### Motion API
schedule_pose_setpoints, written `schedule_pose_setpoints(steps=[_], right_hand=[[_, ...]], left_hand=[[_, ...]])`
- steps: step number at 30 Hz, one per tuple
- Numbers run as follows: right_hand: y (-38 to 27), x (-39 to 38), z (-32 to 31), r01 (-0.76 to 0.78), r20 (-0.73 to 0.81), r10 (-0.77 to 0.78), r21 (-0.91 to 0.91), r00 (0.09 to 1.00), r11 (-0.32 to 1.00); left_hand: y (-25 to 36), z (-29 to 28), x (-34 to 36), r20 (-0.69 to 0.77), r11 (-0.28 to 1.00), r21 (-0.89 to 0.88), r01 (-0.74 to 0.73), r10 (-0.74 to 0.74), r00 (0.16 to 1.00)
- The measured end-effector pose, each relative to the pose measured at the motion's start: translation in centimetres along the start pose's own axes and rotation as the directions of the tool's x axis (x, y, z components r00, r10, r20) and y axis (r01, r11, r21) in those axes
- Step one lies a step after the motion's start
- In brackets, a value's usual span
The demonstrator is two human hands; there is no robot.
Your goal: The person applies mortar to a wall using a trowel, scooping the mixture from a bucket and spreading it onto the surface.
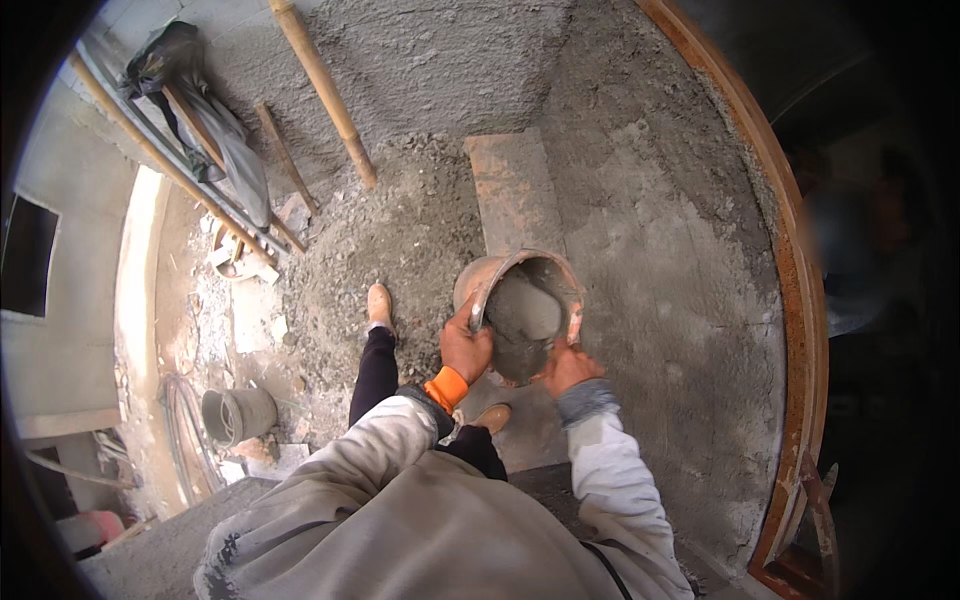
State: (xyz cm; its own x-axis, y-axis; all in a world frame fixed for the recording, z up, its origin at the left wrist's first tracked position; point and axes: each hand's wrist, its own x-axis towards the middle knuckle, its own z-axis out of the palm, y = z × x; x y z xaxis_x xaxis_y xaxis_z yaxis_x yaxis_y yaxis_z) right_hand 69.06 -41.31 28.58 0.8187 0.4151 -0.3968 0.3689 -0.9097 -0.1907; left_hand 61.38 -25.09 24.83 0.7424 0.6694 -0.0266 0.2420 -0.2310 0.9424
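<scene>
A round bucket (478, 278), reddish and smeared with cement, is tilted in front of me with its mouth toward me. Wet grey mortar (524, 306) lies inside it. My left hand (466, 350), with an orange cuff at the wrist, grips the left side of the rim. On the lower right of the rim, my right hand (568, 368) is closed around the edge. Some of its fingers are hidden. Just beyond the bucket, a mortar-stained board (515, 190) lies against the grey surface.
A heap of rough mortar and rubble (400, 220) spreads to the left, beside my boot (380, 305). A bamboo pole (325, 90) leans there. Further left are a grey bucket (238, 415), a hose (182, 430) and draped dark cloth (205, 110). A wooden frame (790, 230) curves along the right.
</scene>
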Motion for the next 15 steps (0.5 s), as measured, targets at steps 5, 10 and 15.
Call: schedule_pose_setpoints(steps=[5, 10, 15], right_hand=[[4.6, 0.4, 1.4, 0.085, 0.135, -0.088, 0.027, 0.987, 0.996], [4.0, 0.9, 8.8, 0.306, -0.152, -0.277, 0.657, 0.949, 0.689], [0.6, 2.3, 6.9, 0.157, -0.076, -0.139, 0.578, 0.987, 0.801]], left_hand=[[2.9, -1.1, -2.0, 0.158, 0.995, 0.025, -0.095, 0.090, 0.983], [2.8, -2.2, -1.0, 0.205, 0.984, -0.057, -0.171, 0.179, 0.962], [0.7, -3.3, 1.3, 0.087, 0.991, -0.126, -0.050, 0.061, 0.994]])
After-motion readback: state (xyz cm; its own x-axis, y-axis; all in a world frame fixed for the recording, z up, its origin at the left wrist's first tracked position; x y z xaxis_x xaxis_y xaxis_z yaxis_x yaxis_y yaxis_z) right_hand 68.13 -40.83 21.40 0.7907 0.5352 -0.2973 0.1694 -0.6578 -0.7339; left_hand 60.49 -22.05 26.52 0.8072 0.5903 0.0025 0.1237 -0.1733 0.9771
